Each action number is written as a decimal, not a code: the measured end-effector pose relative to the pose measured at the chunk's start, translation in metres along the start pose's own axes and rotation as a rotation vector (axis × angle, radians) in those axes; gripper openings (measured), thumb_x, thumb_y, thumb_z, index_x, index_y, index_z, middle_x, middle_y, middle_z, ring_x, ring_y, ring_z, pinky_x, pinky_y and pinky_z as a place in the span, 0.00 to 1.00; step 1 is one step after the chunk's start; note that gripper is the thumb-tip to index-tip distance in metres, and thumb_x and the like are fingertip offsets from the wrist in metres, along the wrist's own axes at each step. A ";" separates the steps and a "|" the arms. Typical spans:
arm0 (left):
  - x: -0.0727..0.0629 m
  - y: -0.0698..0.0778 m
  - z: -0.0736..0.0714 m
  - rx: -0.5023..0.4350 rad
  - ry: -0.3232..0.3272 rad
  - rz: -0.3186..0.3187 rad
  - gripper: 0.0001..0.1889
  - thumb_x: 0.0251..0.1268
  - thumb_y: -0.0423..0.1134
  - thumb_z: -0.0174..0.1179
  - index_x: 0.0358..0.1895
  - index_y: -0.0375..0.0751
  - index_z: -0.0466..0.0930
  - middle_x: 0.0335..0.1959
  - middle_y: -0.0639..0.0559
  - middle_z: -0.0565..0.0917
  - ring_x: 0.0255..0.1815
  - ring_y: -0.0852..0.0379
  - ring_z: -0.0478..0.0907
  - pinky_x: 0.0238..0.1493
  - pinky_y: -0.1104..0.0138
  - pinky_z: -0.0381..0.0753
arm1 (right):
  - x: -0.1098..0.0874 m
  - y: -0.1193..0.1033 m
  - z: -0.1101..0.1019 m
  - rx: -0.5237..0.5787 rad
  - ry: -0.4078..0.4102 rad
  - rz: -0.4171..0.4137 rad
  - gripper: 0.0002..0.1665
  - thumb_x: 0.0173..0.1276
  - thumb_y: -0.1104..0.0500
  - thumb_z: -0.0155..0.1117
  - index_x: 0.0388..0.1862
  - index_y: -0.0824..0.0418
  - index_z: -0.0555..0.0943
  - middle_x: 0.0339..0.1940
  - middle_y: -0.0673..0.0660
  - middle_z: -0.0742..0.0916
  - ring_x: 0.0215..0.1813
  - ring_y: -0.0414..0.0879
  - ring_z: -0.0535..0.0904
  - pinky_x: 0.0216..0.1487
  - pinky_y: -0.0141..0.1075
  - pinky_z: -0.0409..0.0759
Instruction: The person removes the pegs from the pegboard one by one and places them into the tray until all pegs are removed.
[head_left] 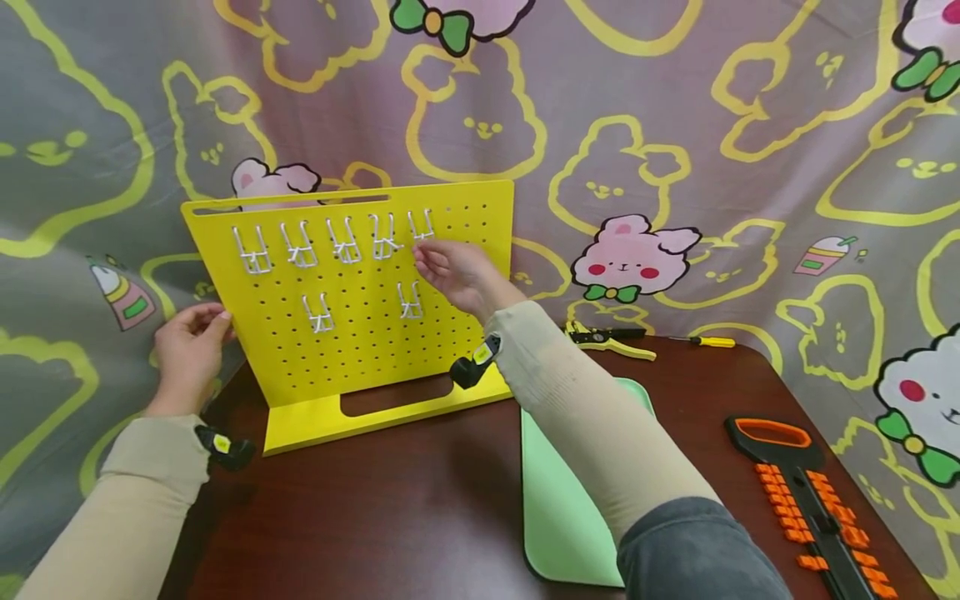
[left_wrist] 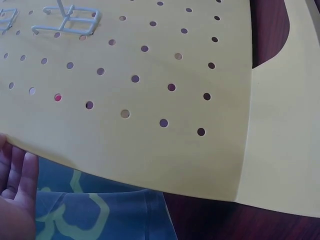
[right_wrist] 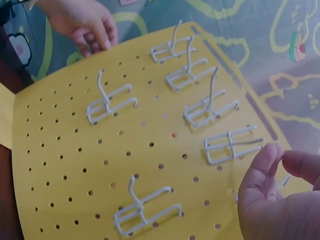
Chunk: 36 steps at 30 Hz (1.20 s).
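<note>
Grey fabric printed with yellow-outlined cartoon animals (head_left: 480,100) hangs behind a dark reddish-brown tabletop (head_left: 337,517). At far left, the left hand (head_left: 189,354) holds the side edge of an upright yellow perforated pegboard (head_left: 360,354) between thumb and fingers. Along its top row, the rightmost white wire hook (head_left: 430,221) stands lengthwise up and down, just up-left of the right hand (head_left: 465,273), the nearer hand, whose thumb and forefinger appear to pinch its outer end. Just left, the neighbouring white wire hook (head_left: 386,246) juts close, crowding that side. Further right lie a pale green tray (head_left: 558,508), partly under the forearm, yellow-handled pliers (head_left: 630,348), a yellow-handled screwdriver (head_left: 714,342) and a black-and-orange rack (head_left: 823,518).
</note>
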<state>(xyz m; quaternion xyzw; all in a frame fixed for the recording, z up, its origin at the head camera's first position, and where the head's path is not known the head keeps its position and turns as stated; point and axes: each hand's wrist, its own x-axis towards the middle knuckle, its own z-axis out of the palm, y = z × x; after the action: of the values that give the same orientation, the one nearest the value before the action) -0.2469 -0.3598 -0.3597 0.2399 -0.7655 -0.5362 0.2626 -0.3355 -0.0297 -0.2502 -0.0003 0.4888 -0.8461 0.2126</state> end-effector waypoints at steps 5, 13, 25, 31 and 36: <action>0.003 -0.002 -0.001 -0.091 0.003 0.012 0.05 0.78 0.38 0.59 0.42 0.55 0.79 0.37 0.62 0.77 0.36 0.65 0.77 0.40 0.82 0.79 | -0.009 -0.002 0.001 -0.001 -0.006 -0.025 0.17 0.79 0.67 0.60 0.61 0.73 0.78 0.38 0.57 0.86 0.44 0.46 0.80 0.41 0.29 0.84; 0.001 -0.001 -0.002 -0.082 -0.007 -0.023 0.06 0.79 0.39 0.58 0.41 0.58 0.77 0.37 0.62 0.76 0.36 0.65 0.77 0.36 0.84 0.76 | -0.026 -0.008 -0.019 -0.090 -0.030 -0.086 0.23 0.81 0.67 0.56 0.72 0.71 0.72 0.44 0.58 0.84 0.44 0.45 0.79 0.40 0.27 0.83; 0.002 -0.003 -0.001 -0.093 -0.009 -0.018 0.08 0.79 0.38 0.58 0.39 0.59 0.77 0.35 0.64 0.76 0.34 0.67 0.76 0.34 0.84 0.76 | -0.048 -0.004 -0.119 -0.248 0.112 -0.118 0.25 0.82 0.66 0.54 0.74 0.68 0.70 0.39 0.56 0.84 0.34 0.40 0.79 0.39 0.25 0.83; -0.001 -0.003 -0.002 -0.108 0.002 0.002 0.09 0.78 0.36 0.58 0.38 0.57 0.77 0.33 0.63 0.76 0.32 0.67 0.76 0.33 0.84 0.76 | -0.065 0.005 -0.179 -0.302 0.159 -0.073 0.27 0.82 0.66 0.53 0.76 0.68 0.66 0.39 0.55 0.84 0.35 0.39 0.80 0.40 0.25 0.84; -0.001 0.000 -0.002 -0.102 -0.001 0.006 0.09 0.78 0.36 0.58 0.38 0.57 0.77 0.33 0.63 0.76 0.32 0.67 0.76 0.32 0.84 0.76 | -0.076 0.015 -0.215 -0.369 0.190 -0.061 0.28 0.82 0.68 0.51 0.78 0.71 0.61 0.39 0.54 0.83 0.36 0.38 0.81 0.39 0.25 0.83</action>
<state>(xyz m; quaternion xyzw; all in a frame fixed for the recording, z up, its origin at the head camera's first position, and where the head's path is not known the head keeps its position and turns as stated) -0.2449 -0.3602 -0.3593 0.2234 -0.7380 -0.5739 0.2758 -0.3057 0.1691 -0.3589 0.0258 0.6529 -0.7446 0.1362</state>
